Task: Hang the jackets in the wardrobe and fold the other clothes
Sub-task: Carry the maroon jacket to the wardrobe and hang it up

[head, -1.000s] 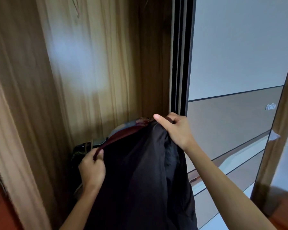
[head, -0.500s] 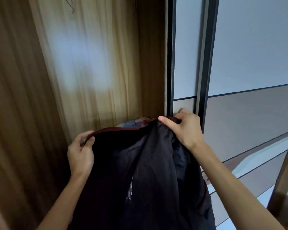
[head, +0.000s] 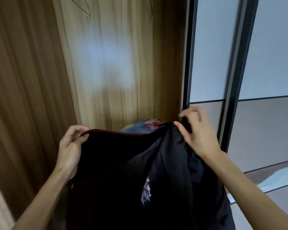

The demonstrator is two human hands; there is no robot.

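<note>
From the head camera, the left hand is gripping the black jacket at its upper corner, with the fingers curled over a dark red edge that is running from this hand toward the other. The right hand is holding the opposite upper corner slightly higher. The thumb is lying on the cloth and the fingers are bent behind it, with dark fabric gathered between them, though this hand is blurred. The jacket is hanging spread between the two hands and falling below them, between the forearms, with a pale print showing low on it, beneath the right hand's side.

Beyond the hands the wardrobe is standing open, its wooden back panel catching a soft patch of light. A colourful object is peeking over the jacket's top edge between the hands, closer to the right one. Far above the left hand a wire hanger is hanging at the top of the view. Just behind the right hand a dark-framed sliding door is standing.
</note>
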